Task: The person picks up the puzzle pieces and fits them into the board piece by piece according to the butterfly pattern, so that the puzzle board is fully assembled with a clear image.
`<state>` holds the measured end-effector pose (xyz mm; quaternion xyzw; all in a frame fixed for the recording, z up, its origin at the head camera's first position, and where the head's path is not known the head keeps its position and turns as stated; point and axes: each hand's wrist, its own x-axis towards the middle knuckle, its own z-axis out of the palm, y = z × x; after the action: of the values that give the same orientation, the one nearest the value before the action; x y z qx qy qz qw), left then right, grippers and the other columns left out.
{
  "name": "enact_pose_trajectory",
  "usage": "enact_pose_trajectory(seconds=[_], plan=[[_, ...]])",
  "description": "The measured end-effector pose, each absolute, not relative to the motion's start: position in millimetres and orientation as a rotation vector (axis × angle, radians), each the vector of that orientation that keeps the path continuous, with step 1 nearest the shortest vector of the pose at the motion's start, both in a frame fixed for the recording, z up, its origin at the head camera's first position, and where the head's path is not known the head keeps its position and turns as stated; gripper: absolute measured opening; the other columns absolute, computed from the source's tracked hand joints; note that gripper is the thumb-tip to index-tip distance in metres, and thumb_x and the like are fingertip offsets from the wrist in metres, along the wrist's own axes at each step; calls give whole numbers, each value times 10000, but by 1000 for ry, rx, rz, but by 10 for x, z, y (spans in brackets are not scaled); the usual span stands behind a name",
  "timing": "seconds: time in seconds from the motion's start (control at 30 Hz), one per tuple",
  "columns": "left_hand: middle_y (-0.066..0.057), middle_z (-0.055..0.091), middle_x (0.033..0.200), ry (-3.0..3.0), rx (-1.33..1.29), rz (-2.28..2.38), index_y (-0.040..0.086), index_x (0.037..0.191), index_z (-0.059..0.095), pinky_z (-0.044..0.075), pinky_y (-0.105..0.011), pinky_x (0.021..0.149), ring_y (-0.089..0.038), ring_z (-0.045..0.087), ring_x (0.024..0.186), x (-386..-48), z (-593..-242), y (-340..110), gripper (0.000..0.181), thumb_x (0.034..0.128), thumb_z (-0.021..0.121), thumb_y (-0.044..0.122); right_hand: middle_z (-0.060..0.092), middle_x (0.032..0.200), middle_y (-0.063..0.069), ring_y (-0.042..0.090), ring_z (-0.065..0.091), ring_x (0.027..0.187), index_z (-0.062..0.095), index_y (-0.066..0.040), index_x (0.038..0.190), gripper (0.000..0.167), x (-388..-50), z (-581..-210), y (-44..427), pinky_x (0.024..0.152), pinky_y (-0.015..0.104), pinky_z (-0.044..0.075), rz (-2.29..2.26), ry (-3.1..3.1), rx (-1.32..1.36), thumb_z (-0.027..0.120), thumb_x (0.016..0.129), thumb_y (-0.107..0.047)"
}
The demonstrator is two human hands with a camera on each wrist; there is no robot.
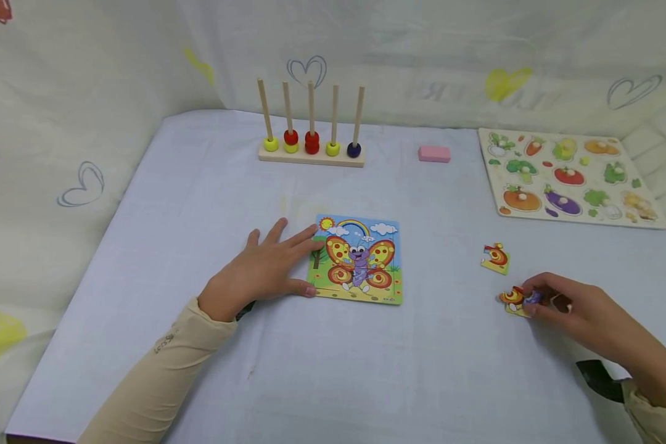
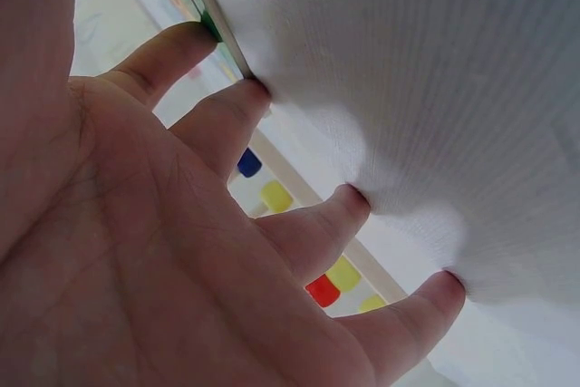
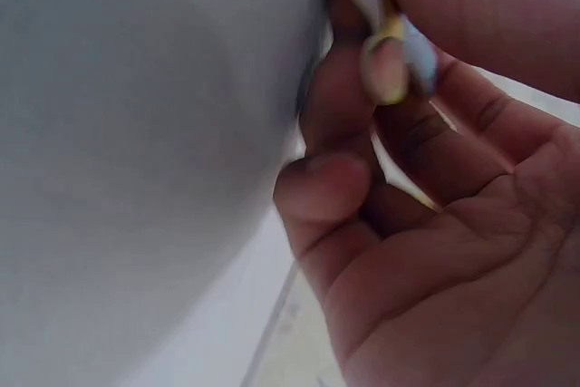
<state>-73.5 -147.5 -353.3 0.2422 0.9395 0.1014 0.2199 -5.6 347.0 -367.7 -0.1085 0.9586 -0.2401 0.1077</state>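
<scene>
A square butterfly puzzle board lies flat on the white-covered table, showing a sun, a rainbow and a purple-bodied butterfly. My left hand is spread at its left side, thumb and index finger touching the edge. In the left wrist view the other fingertips of the left hand rest on the cloth. Off to the right, my right hand pinches a small puzzle piece with purple on it. Right beside that lies an orange-and-yellow puzzle piece, partly overlapped. In the right wrist view the pinched piece is blurred.
Another puzzle piece lies slightly farther back. Along the far side stand a wooden bead-peg abacus, a pink block and a vegetable knob puzzle board. Behind them hangs a pale patterned curtain.
</scene>
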Motion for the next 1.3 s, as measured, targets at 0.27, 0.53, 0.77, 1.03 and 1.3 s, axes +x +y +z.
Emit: enact_pose_trajectory(seconds=[0.27,0.53,0.77,1.03,1.3], plan=[[62,111,1796,2590,660,285,286,1682,381,137,-805,1175,-488,17,1615,-738,-3517,-1468,932,909,808,583,726,1117,27,48,635,886,723,-108,1198,219,-70,-3663,3396,747,117,506,-828,2740,-265,789,989,-90],[60,123,1794,2594,659,286,285,1681,386,139,-807,1173,-488,24,1614,-736,-3516,-1469,926,911,811,577,718,1113,24,63,621,876,717,-98,1248,264,-82,-3651,3254,717,162,518,-880,2720,-232,791,995,-114],[57,123,1795,2588,658,294,283,1680,387,136,-806,1175,-493,18,1613,-738,-3513,-1473,923,912,812,569,714,1119,12,66,607,898,738,-102,1253,269,-131,-3634,3158,724,158,512,-932,2718,-315,786,990,-78],[60,122,1795,2589,659,293,289,1682,382,136,-807,1175,-493,15,1613,-739,-3517,-1471,927,912,809,577,753,924,-34,132,674,819,720,-42,1335,317,-181,-3609,3024,700,183,528,-1096,2603,-443,707,1022,4],[59,121,1795,2587,658,296,286,1681,385,134,-805,1177,-492,10,1614,-739,-3507,-1470,925,911,812,572,747,846,-58,162,697,774,720,-53,1343,330,-261,-3584,2799,662,239,551,-1161,2555,-555,687,1025,32]])
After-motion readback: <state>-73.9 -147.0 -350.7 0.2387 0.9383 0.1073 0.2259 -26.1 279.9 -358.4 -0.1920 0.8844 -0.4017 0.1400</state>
